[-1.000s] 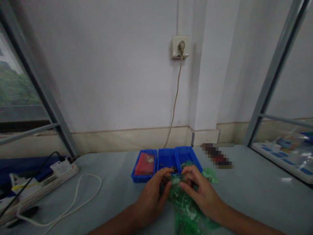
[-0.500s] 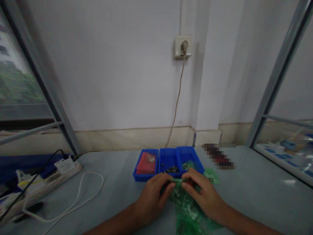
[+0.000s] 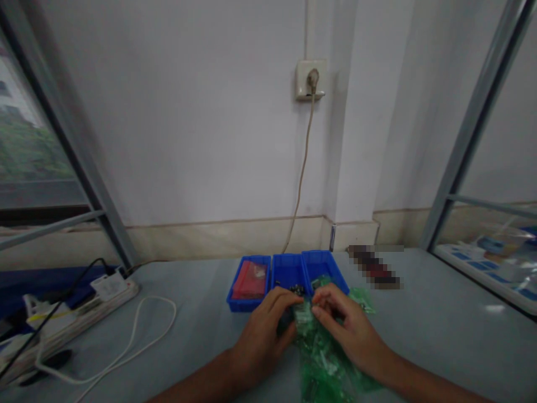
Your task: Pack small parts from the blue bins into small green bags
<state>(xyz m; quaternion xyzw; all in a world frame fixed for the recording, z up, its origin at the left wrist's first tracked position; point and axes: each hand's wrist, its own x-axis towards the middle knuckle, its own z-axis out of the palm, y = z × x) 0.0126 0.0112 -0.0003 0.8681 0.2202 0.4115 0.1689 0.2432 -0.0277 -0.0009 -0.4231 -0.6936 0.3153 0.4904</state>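
Note:
A green see-through plastic bag (image 3: 325, 366) with small pieces in it lies below and between my hands. My left hand (image 3: 266, 338) grips the bag's left upper edge between thumb and fingers. With thumb and forefinger close together, my right hand (image 3: 354, 330) pinches the bag's top near the other hand. Just beyond my fingertips stand three blue bins. The left bin (image 3: 247, 305) holds a red packet (image 3: 250, 280). Small dark metal parts (image 3: 297, 289) lie in the middle bin (image 3: 289, 266); the right bin (image 3: 321, 262) has green-wrapped pieces in it.
Another small green bag (image 3: 363, 299) lies right of the bins. Farther right is a pixelated dark item (image 3: 377, 270). On the left are a power strip (image 3: 79, 319) and a looped white cable (image 3: 140, 341). A wall socket (image 3: 310, 80) has a cord hanging down behind the table.
My left thumb and fingers have spread farther apart at the bag's edge, and more of the bag's top shows between my hands. The view has shifted slightly.

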